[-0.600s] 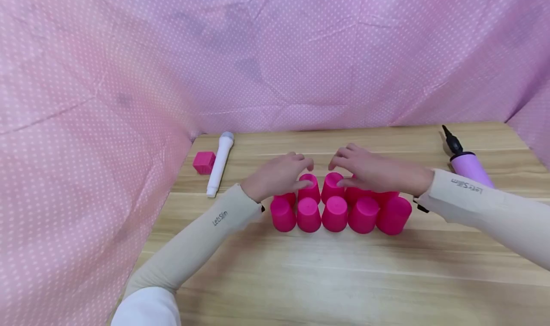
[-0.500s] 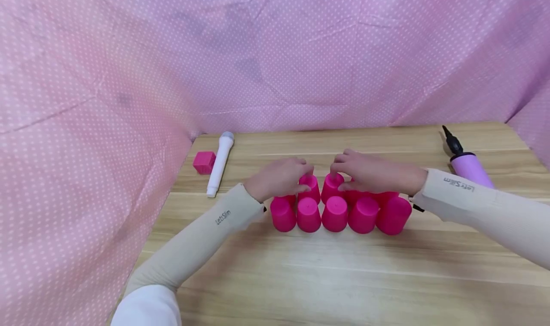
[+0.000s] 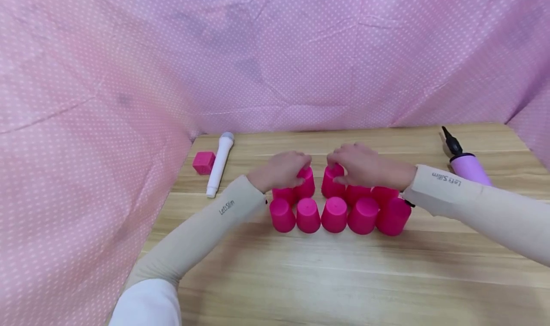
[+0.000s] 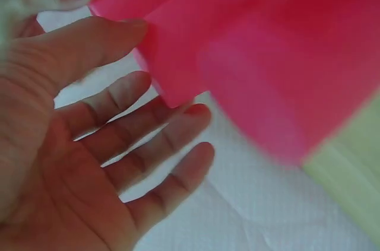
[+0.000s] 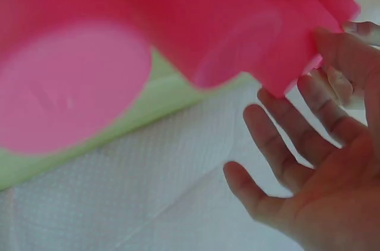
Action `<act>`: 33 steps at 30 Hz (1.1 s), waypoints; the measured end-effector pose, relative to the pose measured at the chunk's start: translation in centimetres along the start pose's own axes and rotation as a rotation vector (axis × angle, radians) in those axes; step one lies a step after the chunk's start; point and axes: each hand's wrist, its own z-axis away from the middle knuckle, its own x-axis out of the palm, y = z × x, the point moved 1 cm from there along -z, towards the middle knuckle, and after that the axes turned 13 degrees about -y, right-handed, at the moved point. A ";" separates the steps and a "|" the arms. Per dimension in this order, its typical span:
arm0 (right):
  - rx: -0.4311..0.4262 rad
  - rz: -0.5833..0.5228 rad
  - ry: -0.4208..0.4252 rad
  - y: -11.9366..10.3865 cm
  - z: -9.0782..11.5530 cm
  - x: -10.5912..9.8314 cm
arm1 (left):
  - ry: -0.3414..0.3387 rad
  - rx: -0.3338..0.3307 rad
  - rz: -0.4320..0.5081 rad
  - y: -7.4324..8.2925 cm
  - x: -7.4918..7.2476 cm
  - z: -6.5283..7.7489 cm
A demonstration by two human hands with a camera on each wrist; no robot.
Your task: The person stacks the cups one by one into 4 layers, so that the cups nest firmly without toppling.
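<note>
Bright pink cups stand upside down in two rows on the wooden table, the front row (image 3: pixel 334 217) fully visible in the head view. Behind it, my left hand (image 3: pixel 281 171) pinches a back-row cup (image 3: pixel 304 185) between thumb and fingers. Beside that, another back-row cup (image 3: pixel 332 186) is pinched by my right hand (image 3: pixel 365 166). Each wrist view shows the thumb on the near side of a pink cup (image 4: pixel 175 64) and fingertips at its far side. My hands partly cover the outer back-row cups.
A white toy microphone (image 3: pixel 220 166) and a pink cube (image 3: pixel 204 163) lie at the table's left. Toward the right back is a purple pump (image 3: pixel 470 168) with a black nozzle (image 3: pixel 452 141). A pink dotted cloth (image 3: pixel 275 68) hangs behind the wooden table (image 3: pixel 326 278).
Both hands have closed on the two middle back-row cups. Those cups now sit slightly higher in the head view and farther apart, the left one shifted left. The front row stays put.
</note>
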 end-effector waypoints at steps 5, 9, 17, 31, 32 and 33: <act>0.008 -0.103 0.091 2.8 -1.2 -1.2 | 0.038 0.026 0.026 -2.7 -2.1 -2.3; -0.026 -0.191 0.098 5.3 -2.4 -1.2 | 0.037 0.038 0.101 -4.5 -3.3 -4.6; -0.032 -0.194 0.081 7.3 -4.5 -0.8 | 0.049 0.006 0.156 -5.5 -3.5 -7.4; 0.052 -0.135 0.098 6.5 -5.1 -1.1 | 0.038 -0.020 0.161 -5.0 -3.6 -7.5; 0.053 -0.129 0.096 6.5 -5.1 -1.0 | 0.034 -0.016 0.161 -5.0 -3.6 -7.5; 0.039 -0.129 0.095 6.6 -5.0 -1.0 | 0.031 -0.014 0.165 -5.0 -3.6 -7.5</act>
